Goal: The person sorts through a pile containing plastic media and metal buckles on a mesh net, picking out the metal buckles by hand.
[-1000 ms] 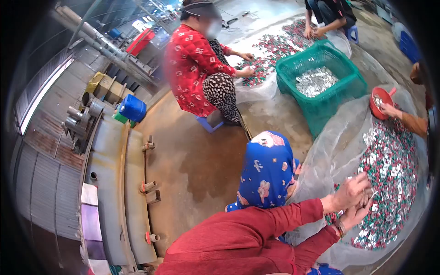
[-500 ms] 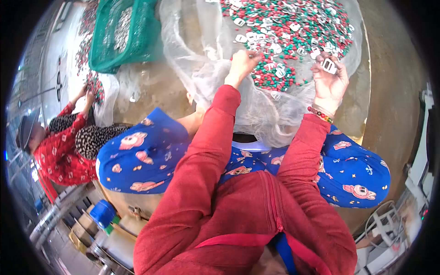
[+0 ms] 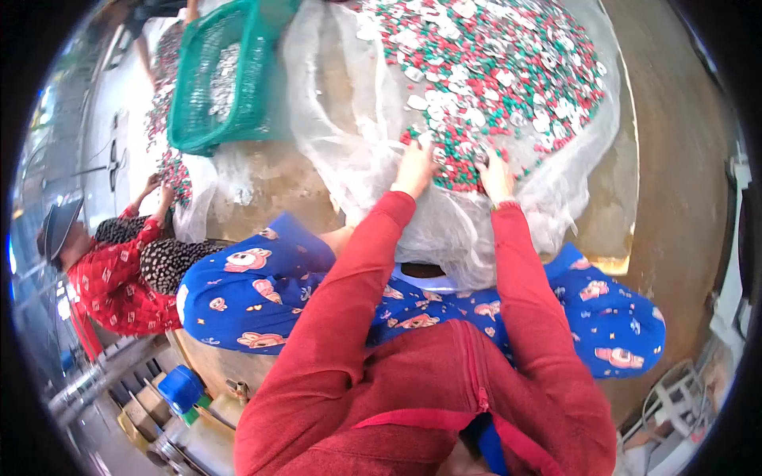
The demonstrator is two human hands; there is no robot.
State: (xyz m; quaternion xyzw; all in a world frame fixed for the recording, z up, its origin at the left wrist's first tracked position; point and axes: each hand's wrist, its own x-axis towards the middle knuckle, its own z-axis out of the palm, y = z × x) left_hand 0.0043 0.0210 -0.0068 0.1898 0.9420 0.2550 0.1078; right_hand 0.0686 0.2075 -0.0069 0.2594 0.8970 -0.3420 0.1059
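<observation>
Red and green pellets with white plastic pieces (image 3: 508, 87) lie spread over a translucent sheet (image 3: 452, 230). At the near left edge of this pile is my left hand (image 3: 415, 166), its fingers closed at a white piece by the fingertips. My right hand (image 3: 497, 176) touches the pile's near edge a little to the right; a small dark thing shows at its fingertips, too small to name, and its fingers look curled. Both hands are apart from each other, with pellets between them.
A green basket (image 3: 181, 103) holding pale pieces stands at the upper left. A co-worker in a red patterned top (image 3: 119, 278) reaches into another pellet pile (image 3: 173, 176) at the left. Another person's arm (image 3: 143, 55) shows at the top left.
My right hand has come left and down to the pile, and the white buckle-like piece it held up no longer shows there. My left hand has moved slightly lower in view, onto the pile's edge.
</observation>
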